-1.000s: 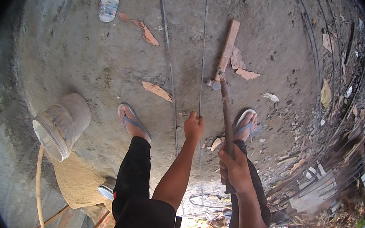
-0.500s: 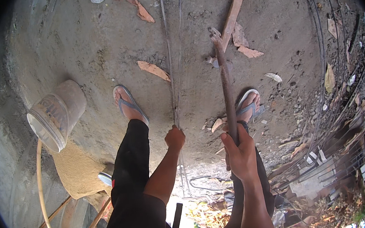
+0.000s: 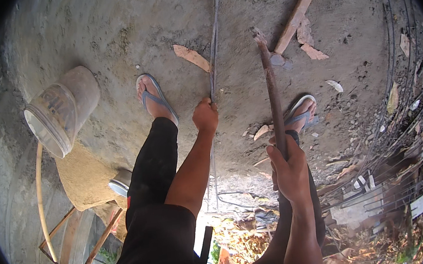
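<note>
A dusty whitish plastic bucket (image 3: 83, 91) lies on its side at far left. The left hand (image 3: 204, 116) is closed around thin grey metal rods (image 3: 214, 28) stretching ahead over the ground (image 3: 159, 24). The right hand (image 3: 291, 170) grips a long brown ragged-ended stick (image 3: 272, 84), apart from the rods. The step in hand looks like holding the rods together; shifting them calls for a firm left grip.

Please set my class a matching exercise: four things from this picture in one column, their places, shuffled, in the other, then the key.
1. grey rods
2. bucket
3. brown bar
4. wooden piece

A. in the right hand
B. on the ground, beyond the right foot
C. in the left hand
D. left of the left foot

1-C, 2-D, 3-A, 4-B
</note>
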`<state>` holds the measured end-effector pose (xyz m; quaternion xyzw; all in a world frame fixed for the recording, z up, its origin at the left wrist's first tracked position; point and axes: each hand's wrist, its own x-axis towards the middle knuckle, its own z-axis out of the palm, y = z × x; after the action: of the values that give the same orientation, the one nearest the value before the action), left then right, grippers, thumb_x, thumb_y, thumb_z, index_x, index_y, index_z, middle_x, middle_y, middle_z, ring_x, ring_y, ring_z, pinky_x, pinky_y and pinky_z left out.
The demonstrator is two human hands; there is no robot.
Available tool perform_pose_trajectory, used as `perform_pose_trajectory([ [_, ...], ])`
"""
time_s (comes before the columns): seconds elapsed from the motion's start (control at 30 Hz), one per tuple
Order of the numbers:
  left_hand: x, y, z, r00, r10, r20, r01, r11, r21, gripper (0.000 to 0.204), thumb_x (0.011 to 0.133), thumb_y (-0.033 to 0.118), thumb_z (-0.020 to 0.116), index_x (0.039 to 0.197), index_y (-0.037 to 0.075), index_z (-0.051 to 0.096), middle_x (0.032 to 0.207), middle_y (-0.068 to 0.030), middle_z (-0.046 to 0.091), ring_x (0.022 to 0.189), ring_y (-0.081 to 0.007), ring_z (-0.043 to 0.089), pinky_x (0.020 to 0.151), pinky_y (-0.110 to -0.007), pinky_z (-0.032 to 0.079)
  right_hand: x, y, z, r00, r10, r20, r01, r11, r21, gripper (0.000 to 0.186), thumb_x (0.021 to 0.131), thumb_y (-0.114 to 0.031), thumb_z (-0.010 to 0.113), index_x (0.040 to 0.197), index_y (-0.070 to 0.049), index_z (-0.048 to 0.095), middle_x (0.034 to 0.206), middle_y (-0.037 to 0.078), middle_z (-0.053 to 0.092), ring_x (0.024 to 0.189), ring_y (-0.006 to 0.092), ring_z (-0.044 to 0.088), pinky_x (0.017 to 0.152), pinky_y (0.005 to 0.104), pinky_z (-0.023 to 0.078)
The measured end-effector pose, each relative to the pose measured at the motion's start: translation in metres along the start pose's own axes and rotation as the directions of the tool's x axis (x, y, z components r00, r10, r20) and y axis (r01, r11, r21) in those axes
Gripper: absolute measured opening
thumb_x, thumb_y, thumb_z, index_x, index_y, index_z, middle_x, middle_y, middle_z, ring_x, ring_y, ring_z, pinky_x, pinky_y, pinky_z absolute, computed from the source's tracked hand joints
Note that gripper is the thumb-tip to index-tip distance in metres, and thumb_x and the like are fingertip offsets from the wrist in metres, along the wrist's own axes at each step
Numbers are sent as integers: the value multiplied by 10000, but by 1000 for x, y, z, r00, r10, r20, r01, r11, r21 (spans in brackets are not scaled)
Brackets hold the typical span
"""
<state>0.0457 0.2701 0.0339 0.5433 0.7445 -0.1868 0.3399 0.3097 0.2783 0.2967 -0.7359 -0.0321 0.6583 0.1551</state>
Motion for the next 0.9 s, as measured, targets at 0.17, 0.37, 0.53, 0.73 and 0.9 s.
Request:
perform_pose_trajectory([
  [0.17,-13,4,11,993,112,-25,-112,994,6,225,905,198,728,1065,54,662,995,-196,724,921,-424,715,812,-536,569,-3,-4,7,999,-2,50,9,989,-145,308,1001,-229,676,1143,36,609,641,86,526,565,136,522,554,357,426],
  [0.37,-29,29,12,976,219,3,-219,976,-19,169,898,168,698,950,15,648,912,-230,713,871,-442,704,809,-537,556,-23,-22,14,982,-181,53,188,915,-356,454,1011,-195,658,1372,44,524,777,269,687,761,428,752,659,463,547],
  [0.53,-19,26,-6,970,169,173,-179,983,43,190,894,107,679,1051,0,674,998,-249,715,912,-438,718,815,-534,586,-27,-40,19,985,-124,121,170,825,-539,419,1002,-170,654,1356,14,525,819,286,686,792,476,690,695,536,534],
  [0.73,-11,23,-18,954,218,206,-225,974,11,173,898,76,656,1045,-12,684,944,-267,729,902,-448,727,820,-548,586,-12,-69,-2,964,24,264,173,698,-695,367,1008,-220,642,1294,-19,528,823,311,695,865,547,678,750,621,530],
  [0.9,-8,28,-16,950,194,246,-196,980,-18,175,878,45,655,1041,-12,689,940,-269,739,916,-462,732,822,-549,591,-8,-94,-7,964,81,254,155,605,-781,363,1016,-224,624,1264,16,513,819,326,689,849,548,680,749,625,524],
])
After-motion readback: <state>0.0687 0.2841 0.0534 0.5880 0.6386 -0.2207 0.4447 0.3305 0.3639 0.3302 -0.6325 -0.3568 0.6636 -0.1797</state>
